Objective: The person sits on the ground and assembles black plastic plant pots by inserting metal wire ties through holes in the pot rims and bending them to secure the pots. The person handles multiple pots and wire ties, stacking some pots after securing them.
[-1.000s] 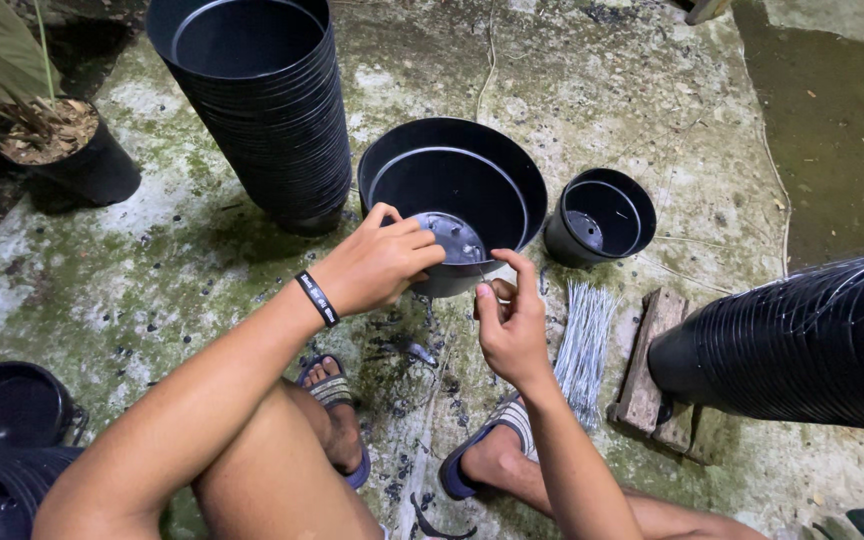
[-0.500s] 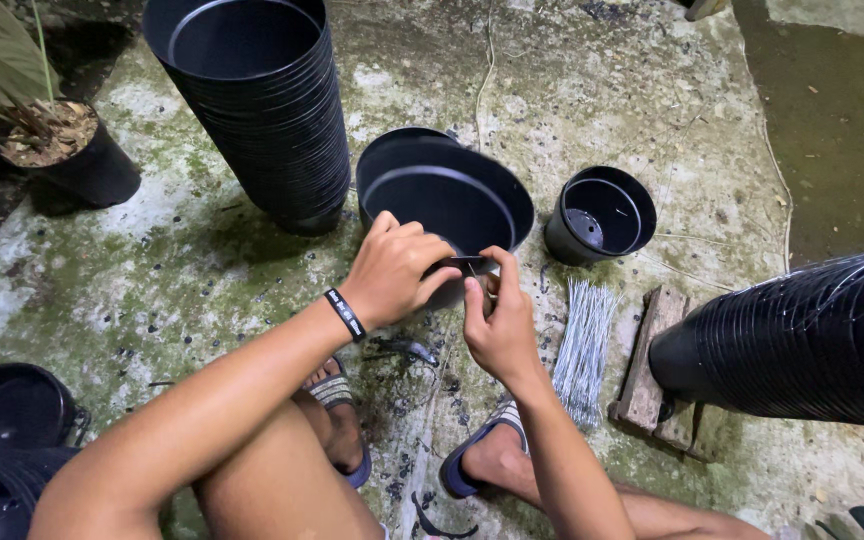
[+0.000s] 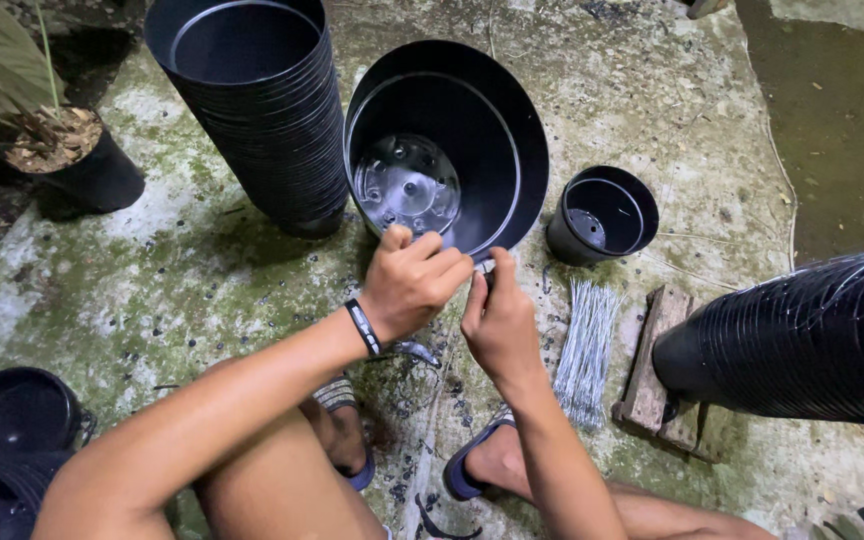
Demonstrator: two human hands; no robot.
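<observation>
A large black plastic pot (image 3: 472, 110) is tipped on its side with its opening towards me, and its holed bottom shows inside. My left hand (image 3: 414, 282), with a dark band on the wrist, is closed over the pot's near rim. My right hand (image 3: 498, 322) sits close beside it, fingertips pinched at the same rim edge. Whatever small thing lies between those fingers is too small to make out. Both hands are over my sandalled feet on the concrete floor.
A tall stack of black pots (image 3: 252, 100) stands at the back left. A second stack (image 3: 802, 340) lies on its side at right, against a wooden block (image 3: 657, 372). A small black pot (image 3: 602, 215), a bundle of wire pieces (image 3: 587, 345), a potted plant (image 3: 77, 165) and more pots (image 3: 12, 420) surround me.
The large pot has been tilted up so its opening faces me more fully. Both hands have come together at its near rim.
</observation>
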